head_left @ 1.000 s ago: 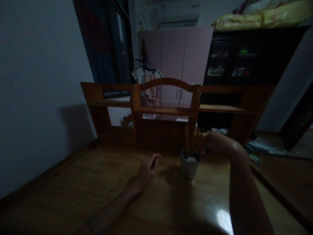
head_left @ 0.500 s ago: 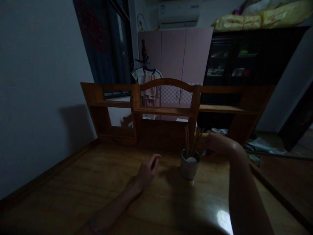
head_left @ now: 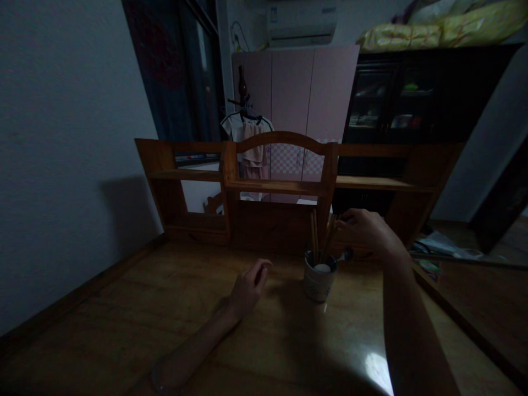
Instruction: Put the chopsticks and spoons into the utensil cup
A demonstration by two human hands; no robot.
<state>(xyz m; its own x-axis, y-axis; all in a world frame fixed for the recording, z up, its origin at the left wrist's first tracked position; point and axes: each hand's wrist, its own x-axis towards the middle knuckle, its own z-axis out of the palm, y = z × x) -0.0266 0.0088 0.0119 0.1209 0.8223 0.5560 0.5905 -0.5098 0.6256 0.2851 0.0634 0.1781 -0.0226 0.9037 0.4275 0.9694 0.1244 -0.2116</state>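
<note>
A small pale cup (head_left: 317, 283) stands on the wooden desk (head_left: 136, 308), right of the middle. Several wooden chopsticks (head_left: 314, 237) stick up out of it, and a spoon handle (head_left: 347, 254) leans out to the right. My right hand (head_left: 365, 228) is raised beside the cup, its fingertips pinched on the upper ends of the right-hand chopsticks. Resting on the desk to the left of the cup, my left hand (head_left: 247, 286) is loosely curled and holds nothing.
A low wooden shelf unit (head_left: 280, 187) runs along the back of the desk, just behind the cup. A wall stands on the left. Papers (head_left: 445, 245) lie past the desk's right edge. Pink wardrobes and a dark cabinet stand farther back.
My right hand has risen from beside the cup's rim to the tops of the chopsticks, uncovering the spoon handle. My left hand has stayed put.
</note>
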